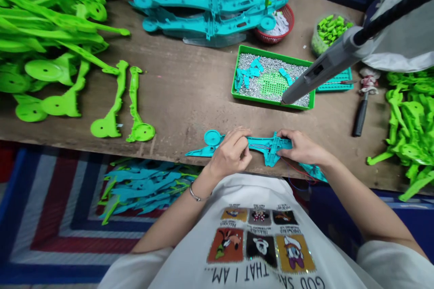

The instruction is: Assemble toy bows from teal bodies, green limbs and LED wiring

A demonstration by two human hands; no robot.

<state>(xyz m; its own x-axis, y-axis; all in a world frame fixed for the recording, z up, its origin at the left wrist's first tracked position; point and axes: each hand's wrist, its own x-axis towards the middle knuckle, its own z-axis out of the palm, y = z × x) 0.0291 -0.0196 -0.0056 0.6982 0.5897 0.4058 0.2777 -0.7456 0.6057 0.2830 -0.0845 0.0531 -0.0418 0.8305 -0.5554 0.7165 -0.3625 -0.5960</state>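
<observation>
A long turquoise plastic part [261, 142] lies along the table's front edge, with a round disc at its left end and a crosspiece near its middle. My left hand [233, 150] is closed over its left half, fingers curled and pressed together. On the other side of the crosspiece, my right hand [301, 148] grips the part between thumb and fingers. Thin red and blue wires [294, 168] run along the part and hang over the edge by my right hand. What lies under my fingertips is hidden.
A green tray [233, 82] holds screws and small turquoise pieces; a grey electric screwdriver [322, 65] hangs over it. Lime-green parts [50, 36] are heaped at left, more [407, 131] at right. Turquoise parts [210, 0], a red basket [276, 36] and a black-handled tool [360, 115] lie beyond.
</observation>
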